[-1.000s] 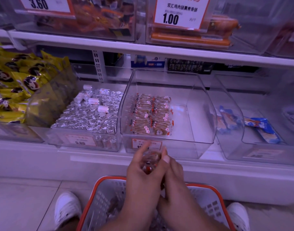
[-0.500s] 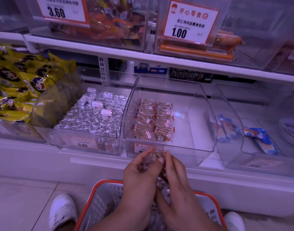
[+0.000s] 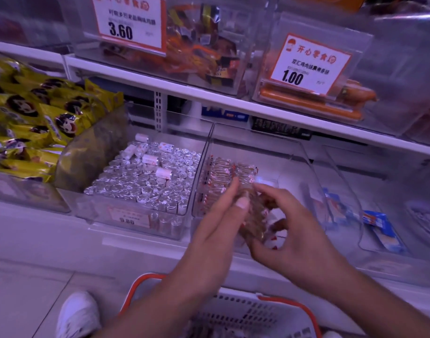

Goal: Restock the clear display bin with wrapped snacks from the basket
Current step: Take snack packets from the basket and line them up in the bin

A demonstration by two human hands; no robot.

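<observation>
A clear display bin (image 3: 304,152) stands on the low shelf, with two rows of brown wrapped snacks (image 3: 229,170) lying at its left side. In front of the bin's front wall, a stack of the same wrapped snacks (image 3: 256,219) is held between both hands. My left hand (image 3: 216,220) presses it from the left, fingers nearly straight and thumb on top. My right hand (image 3: 289,230) curls round it from the right and below. The white basket with an orange rim (image 3: 253,311) sits on the floor under my forearms.
A bin of foil-wrapped rolls (image 3: 145,186) stands left of the display bin, with yellow packets (image 3: 31,123) further left. A clear bin with blue packets (image 3: 377,223) is to the right. Upper-shelf bins carry price signs. My white shoe (image 3: 77,315) is beside the basket.
Both hands have lifted the stack of snacks from above the basket up and to the right, level with the bin's front wall. The view has tilted and moved closer to the shelf.
</observation>
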